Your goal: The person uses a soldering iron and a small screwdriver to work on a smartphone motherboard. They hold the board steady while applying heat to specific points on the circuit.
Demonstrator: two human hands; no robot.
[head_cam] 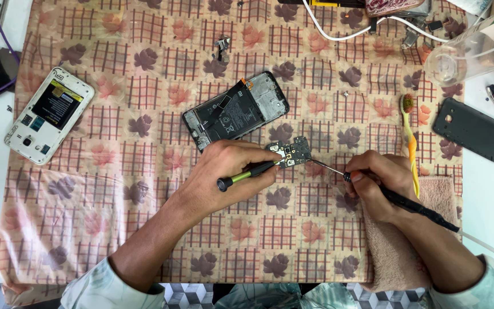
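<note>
1. My left hand [232, 171] is closed around a green-and-black screwdriver [247, 174], and its tip end rests on the small circuit board [293, 153] to pin it down on the cloth [144, 229].
2. My right hand [375, 186] is clamped on a black soldering iron [413, 205]. Its thin metal tip points toward ten o'clock and reaches the board's right edge; I cannot tell whether it actually touches, since the tip is so fine there.
3. The board lies near the middle of the cloth, just below the open black phone [235, 111], which sits at about twelve o'clock from my hands.
4. Done, as I judge it: the black phone is opened, its back is off, its battery shows, and the board is out of the frame and on the cloth. A small loose part [222, 47] lies farther up, toward twelve o'clock.
5. Left, as I judge it: the work on the board is in hand, and the board is not back in the phone. The dark back cover [473, 130] lies well apart at three o'clock, off the cloth.
6. Around me: a white phone [49, 114] with its back off at nine o'clock, a toothbrush [410, 137] just above my right hand, and a towel [395, 246] under my right wrist.
</note>
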